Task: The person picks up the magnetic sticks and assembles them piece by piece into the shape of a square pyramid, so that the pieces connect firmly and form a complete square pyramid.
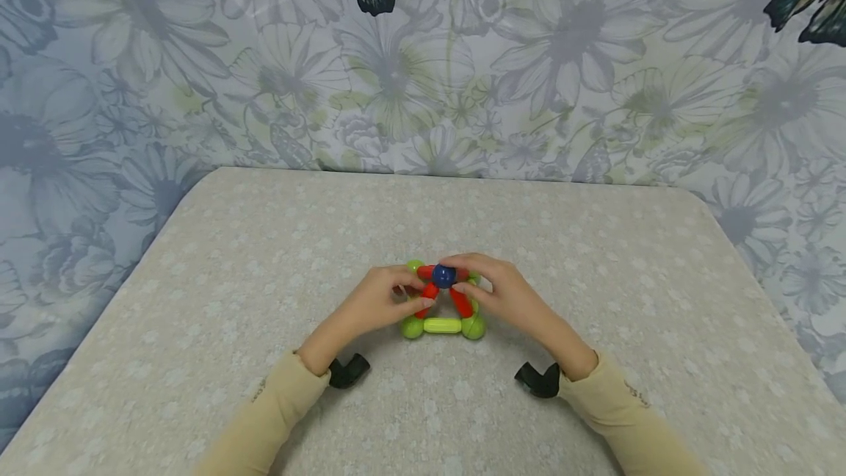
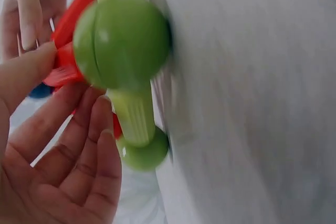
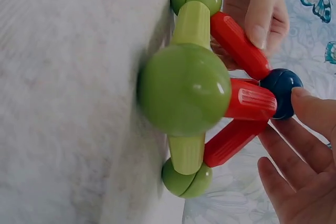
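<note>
A pyramid of toy building rods and balls stands on the table between the two hands. Its base has green balls (image 1: 413,327) joined by light green rods (image 1: 442,325). Red rods (image 3: 253,99) slope up from the corners to a dark blue ball (image 1: 443,275) at the top. With thumb and forefinger, the left hand (image 1: 377,300) pinches a red rod (image 2: 65,64) on the left side. From the right, the right hand (image 1: 505,292) holds the blue ball, thumb on its surface and fingers underneath, as the right wrist view shows.
A patterned beige cloth covers the table (image 1: 436,410). Behind it hangs a floral curtain (image 1: 423,94) with butterflies. Black wrist mounts (image 1: 349,371) show at both sleeve cuffs.
</note>
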### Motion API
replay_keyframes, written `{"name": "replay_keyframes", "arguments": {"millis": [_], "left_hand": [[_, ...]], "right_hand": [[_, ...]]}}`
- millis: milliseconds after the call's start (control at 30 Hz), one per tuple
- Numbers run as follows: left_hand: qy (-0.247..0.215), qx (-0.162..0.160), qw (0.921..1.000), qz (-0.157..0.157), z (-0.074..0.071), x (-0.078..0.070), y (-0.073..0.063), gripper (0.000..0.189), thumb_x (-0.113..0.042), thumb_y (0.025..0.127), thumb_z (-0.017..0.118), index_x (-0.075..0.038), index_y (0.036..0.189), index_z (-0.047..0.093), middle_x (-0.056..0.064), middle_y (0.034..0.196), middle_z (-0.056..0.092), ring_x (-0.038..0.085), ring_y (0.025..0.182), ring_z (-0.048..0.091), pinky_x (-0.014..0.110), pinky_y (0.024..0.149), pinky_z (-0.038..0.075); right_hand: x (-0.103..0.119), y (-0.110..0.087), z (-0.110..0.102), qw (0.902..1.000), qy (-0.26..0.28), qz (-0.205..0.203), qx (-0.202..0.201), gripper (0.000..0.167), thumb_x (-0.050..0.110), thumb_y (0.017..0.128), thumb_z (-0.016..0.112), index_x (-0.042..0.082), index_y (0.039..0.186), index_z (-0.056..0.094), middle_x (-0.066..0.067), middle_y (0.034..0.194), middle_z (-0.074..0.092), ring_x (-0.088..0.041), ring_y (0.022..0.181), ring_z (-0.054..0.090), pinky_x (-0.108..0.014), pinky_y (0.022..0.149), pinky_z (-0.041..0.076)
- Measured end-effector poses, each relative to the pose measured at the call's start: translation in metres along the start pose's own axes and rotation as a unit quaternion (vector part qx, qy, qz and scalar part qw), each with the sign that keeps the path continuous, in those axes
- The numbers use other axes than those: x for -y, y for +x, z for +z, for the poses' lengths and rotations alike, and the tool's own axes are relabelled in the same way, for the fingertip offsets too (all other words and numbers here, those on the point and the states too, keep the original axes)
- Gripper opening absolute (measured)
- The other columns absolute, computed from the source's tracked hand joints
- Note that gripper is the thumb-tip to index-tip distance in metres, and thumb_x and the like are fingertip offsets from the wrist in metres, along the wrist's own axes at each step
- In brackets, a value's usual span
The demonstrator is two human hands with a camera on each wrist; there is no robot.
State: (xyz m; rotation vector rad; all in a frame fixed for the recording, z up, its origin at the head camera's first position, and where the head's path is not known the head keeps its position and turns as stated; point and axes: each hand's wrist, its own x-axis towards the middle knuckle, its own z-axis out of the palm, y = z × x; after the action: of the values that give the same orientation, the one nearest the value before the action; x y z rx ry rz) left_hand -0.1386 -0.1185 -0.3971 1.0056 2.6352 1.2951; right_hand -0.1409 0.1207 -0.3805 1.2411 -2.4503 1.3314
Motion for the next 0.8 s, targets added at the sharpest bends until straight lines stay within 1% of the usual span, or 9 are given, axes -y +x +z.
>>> {"name": "replay_keyframes", "arguments": {"millis": [100, 200, 267, 367, 400, 467, 533, 600, 800], "left_hand": [[-0.016, 0.004, 0.9998, -0.006, 0.003, -0.002, 0.001, 0.015, -0.022, 0.085, 0.072, -0.008, 0.091, 0.072, -0.005, 0.085, 0.063, 0.01, 0.075, 0.057, 0.029, 0.068, 0.051], [-0.023, 0.002, 0.9997, -0.012, 0.005, -0.002, 0.001, 0.015, -0.022, 0.085, 0.072, -0.009, 0.091, 0.072, -0.006, 0.084, 0.063, 0.009, 0.074, 0.057, 0.029, 0.067, 0.051], [-0.025, 0.003, 0.9996, -0.017, 0.005, -0.002, 0.001, 0.015, -0.022, 0.085, 0.072, -0.009, 0.091, 0.072, -0.006, 0.084, 0.063, 0.01, 0.074, 0.057, 0.029, 0.067, 0.051], [-0.025, 0.006, 0.9995, -0.02, 0.005, -0.001, 0.001, 0.015, -0.022, 0.085, 0.072, -0.009, 0.091, 0.072, -0.006, 0.083, 0.063, 0.009, 0.074, 0.057, 0.028, 0.067, 0.051], [-0.026, 0.007, 0.9994, -0.021, 0.005, -0.002, 0.001, 0.015, -0.022, 0.085, 0.072, -0.008, 0.091, 0.072, -0.006, 0.083, 0.062, 0.009, 0.074, 0.057, 0.027, 0.067, 0.051], [-0.027, 0.01, 0.9994, -0.021, 0.005, -0.002, 0.001, 0.015, -0.021, 0.085, 0.072, -0.008, 0.092, 0.072, -0.006, 0.083, 0.063, 0.009, 0.074, 0.057, 0.027, 0.066, 0.05], [-0.028, 0.012, 0.9993, -0.019, 0.004, -0.002, 0.001, 0.016, -0.021, 0.085, 0.071, -0.007, 0.093, 0.072, -0.005, 0.084, 0.063, 0.009, 0.073, 0.057, 0.026, 0.066, 0.05], [-0.03, 0.014, 0.9993, -0.019, 0.004, -0.002, 0.001, 0.016, -0.021, 0.085, 0.071, -0.007, 0.094, 0.072, -0.005, 0.085, 0.064, 0.009, 0.074, 0.057, 0.027, 0.066, 0.05], [-0.029, 0.015, 0.9993, -0.017, 0.004, -0.002, 0.001, 0.017, -0.021, 0.086, 0.071, -0.007, 0.095, 0.072, -0.004, 0.086, 0.065, 0.009, 0.074, 0.057, 0.027, 0.066, 0.05]], "right_hand": [[-0.001, -0.001, 0.003, 1.0, -0.002, -0.002, -0.008, 0.041, -0.003, 0.083, 0.067, 0.006, 0.123, 0.06, -0.005, 0.12, 0.06, -0.018, 0.109, 0.055, -0.038, 0.088, 0.047], [-0.001, -0.002, 0.003, 0.9999, -0.004, 0.009, -0.013, 0.041, -0.001, 0.085, 0.066, 0.006, 0.125, 0.059, -0.005, 0.121, 0.059, -0.019, 0.11, 0.055, -0.039, 0.089, 0.046], [-0.001, -0.004, 0.002, 0.9991, -0.012, 0.032, -0.027, 0.037, 0.002, 0.087, 0.066, 0.004, 0.123, 0.059, -0.006, 0.119, 0.06, -0.019, 0.107, 0.057, -0.038, 0.088, 0.047], [-0.003, -0.008, -0.004, 0.9949, -0.033, 0.086, -0.04, 0.027, 0.008, 0.088, 0.066, 0.003, 0.115, 0.064, -0.004, 0.107, 0.064, -0.015, 0.095, 0.06, -0.033, 0.08, 0.05], [-0.003, -0.009, -0.005, 0.9931, -0.038, 0.105, -0.034, 0.023, 0.01, 0.088, 0.067, 0.004, 0.11, 0.065, -0.001, 0.101, 0.065, -0.013, 0.09, 0.06, -0.031, 0.076, 0.051], [-0.003, -0.011, -0.007, 0.9907, -0.04, 0.13, -0.003, 0.016, 0.012, 0.088, 0.067, 0.005, 0.102, 0.068, 0.003, 0.092, 0.065, -0.011, 0.082, 0.059, -0.028, 0.069, 0.05], [-0.002, -0.012, -0.007, 0.9889, -0.033, 0.14, 0.038, 0.012, 0.014, 0.088, 0.067, 0.007, 0.098, 0.07, 0.006, 0.086, 0.063, -0.01, 0.078, 0.057, -0.027, 0.064, 0.049], [-0.001, -0.012, -0.005, 0.9881, -0.025, 0.138, 0.064, 0.011, 0.014, 0.088, 0.067, 0.007, 0.097, 0.07, 0.007, 0.084, 0.063, -0.01, 0.077, 0.057, -0.027, 0.062, 0.048], [0.0, -0.012, 0.0, 0.9886, -0.026, 0.137, 0.058, 0.009, 0.012, 0.087, 0.068, 0.007, 0.094, 0.07, 0.007, 0.082, 0.063, -0.009, 0.076, 0.058, -0.027, 0.059, 0.047]]}}
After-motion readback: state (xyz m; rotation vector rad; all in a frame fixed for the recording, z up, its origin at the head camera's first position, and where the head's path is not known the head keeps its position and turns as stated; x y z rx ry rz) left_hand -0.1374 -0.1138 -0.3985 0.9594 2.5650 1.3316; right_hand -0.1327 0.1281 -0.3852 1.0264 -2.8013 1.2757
